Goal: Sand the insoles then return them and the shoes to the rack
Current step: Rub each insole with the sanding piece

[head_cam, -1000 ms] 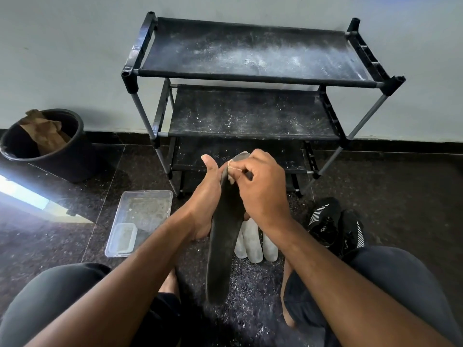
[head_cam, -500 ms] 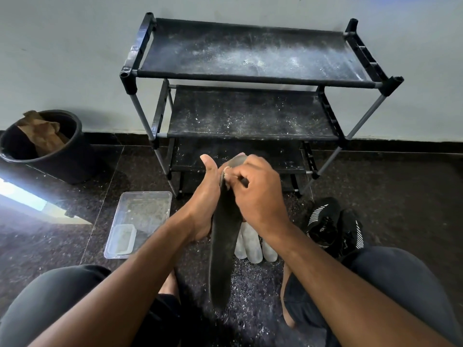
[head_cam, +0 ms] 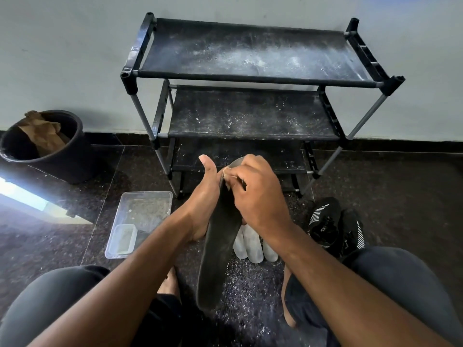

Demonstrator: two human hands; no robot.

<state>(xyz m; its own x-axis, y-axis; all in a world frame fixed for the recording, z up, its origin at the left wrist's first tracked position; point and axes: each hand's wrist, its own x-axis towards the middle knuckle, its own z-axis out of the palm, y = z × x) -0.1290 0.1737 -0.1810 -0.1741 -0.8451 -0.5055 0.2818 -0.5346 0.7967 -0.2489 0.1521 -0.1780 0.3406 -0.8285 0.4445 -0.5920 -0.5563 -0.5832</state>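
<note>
One dark insole, dusty, held upright: left hand cups its back, right hand pinches probably sandpaper at its toe. Rack just beyond; shoes right.

No readable text; faint white lettering on the black shoes stays illegible

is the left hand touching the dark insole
Touching. The head view shows the left hand holding the dark insole from its left side, palm against its edge, thumb up.
</note>
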